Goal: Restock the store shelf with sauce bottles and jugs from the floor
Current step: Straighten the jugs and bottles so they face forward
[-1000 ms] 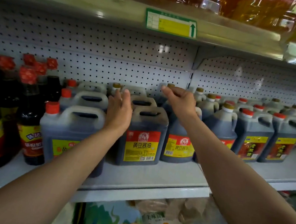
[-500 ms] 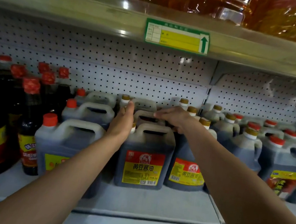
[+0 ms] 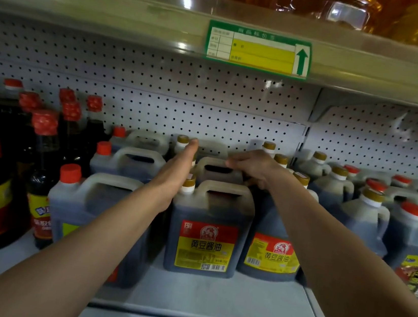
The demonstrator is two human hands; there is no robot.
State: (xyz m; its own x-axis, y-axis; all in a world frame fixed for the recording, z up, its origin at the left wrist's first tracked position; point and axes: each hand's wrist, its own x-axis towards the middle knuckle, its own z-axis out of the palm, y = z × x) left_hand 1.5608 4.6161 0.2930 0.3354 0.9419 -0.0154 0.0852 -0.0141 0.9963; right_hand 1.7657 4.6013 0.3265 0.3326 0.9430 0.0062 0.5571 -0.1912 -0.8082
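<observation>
We see both arms reaching over the front row of the shelf toward the second row of dark sauce jugs. The right hand lies on top of the middle jug, its fingers curled over the handle, so that grip looks clamped on the jug; we judge it is seating or squaring the jug behind the front one. The left hand stays flat, fingers straight and together, its edge pressed into the gap on the left of that jug, probably to steady it and keep the column apart from the red-capped jugs beside it.

The jugs stand in files, labels facing near, which we take as ordinary shelf facing.

Counting what shows clearly: in the middle column, one front jug with a red and yellow label, the held jug behind it, and a third jug at the far back. Just right, one more jug carries the same label. On the left, three red-capped jugs stand in file. Farther left we count about six tall bottles with red wrapped tops. The right-hand jugs are too crowded to count.
</observation>
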